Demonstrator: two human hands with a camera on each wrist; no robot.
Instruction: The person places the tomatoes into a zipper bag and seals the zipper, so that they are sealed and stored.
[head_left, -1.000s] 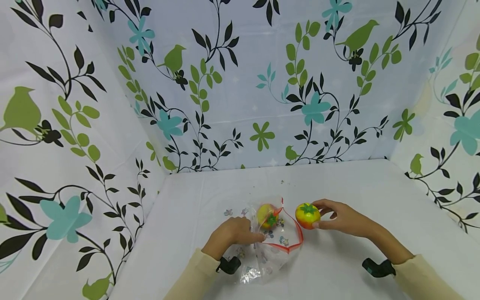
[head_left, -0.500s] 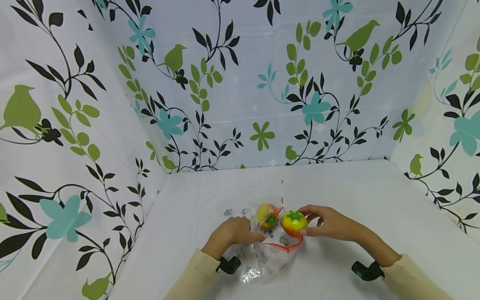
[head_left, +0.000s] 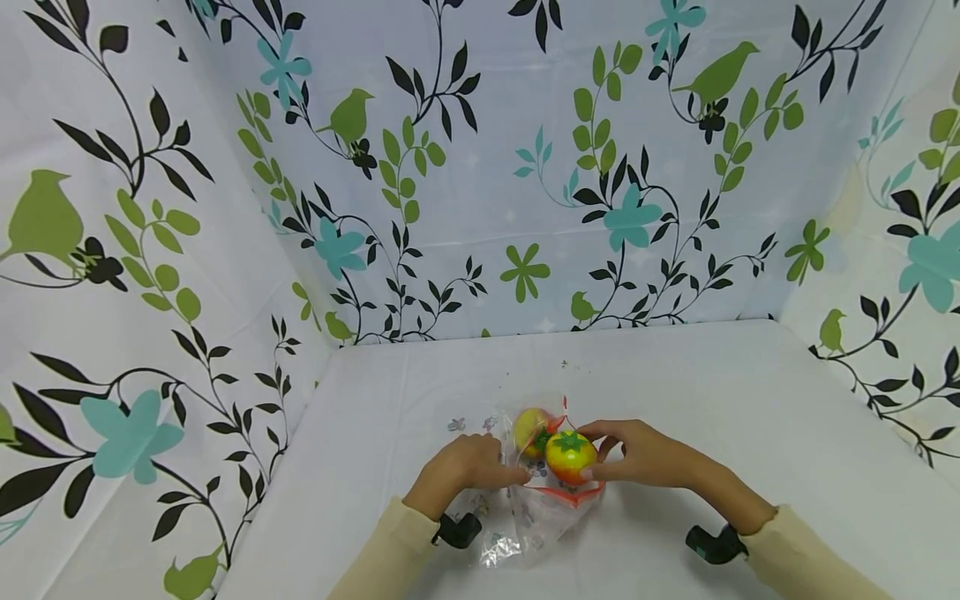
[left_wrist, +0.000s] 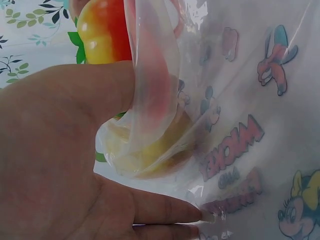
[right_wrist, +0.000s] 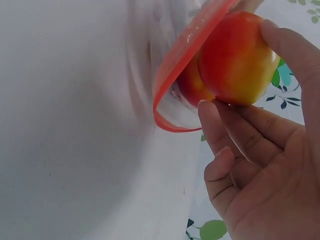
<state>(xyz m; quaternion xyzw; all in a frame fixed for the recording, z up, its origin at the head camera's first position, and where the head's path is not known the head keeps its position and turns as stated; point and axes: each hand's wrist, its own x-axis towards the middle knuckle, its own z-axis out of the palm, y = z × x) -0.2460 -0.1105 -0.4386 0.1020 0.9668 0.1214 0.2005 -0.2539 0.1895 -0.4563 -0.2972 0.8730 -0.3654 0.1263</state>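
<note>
A clear zip bag (head_left: 542, 518) with a red-edged mouth and cartoon prints lies on the table. My left hand (head_left: 467, 463) grips the bag's near-left side at the mouth, the thumb (left_wrist: 107, 90) against its edge. Between thumb and fingers, my right hand (head_left: 645, 454) pinches a yellow-red toy tomato (head_left: 571, 457) with a green leafy top. That tomato is at the bag's open mouth, partly within the red rim (right_wrist: 172, 82) in the right wrist view. Another toy fruit (head_left: 529, 430), yellow and red with green leaves, sits inside the bag, blurred by the plastic.
The white tabletop (head_left: 420, 375) spreads around the bag. Cloth walls (head_left: 480, 208) printed with birds, leaves and flowers rise at the back and both sides. A dark wrist camera (head_left: 459, 531) sits below the left hand, and another camera (head_left: 716, 544) below the right.
My right hand has carried the toy tomato leftward and slightly nearer, from beside the bag to its mouth. My left hand and the bag have stayed put.
</note>
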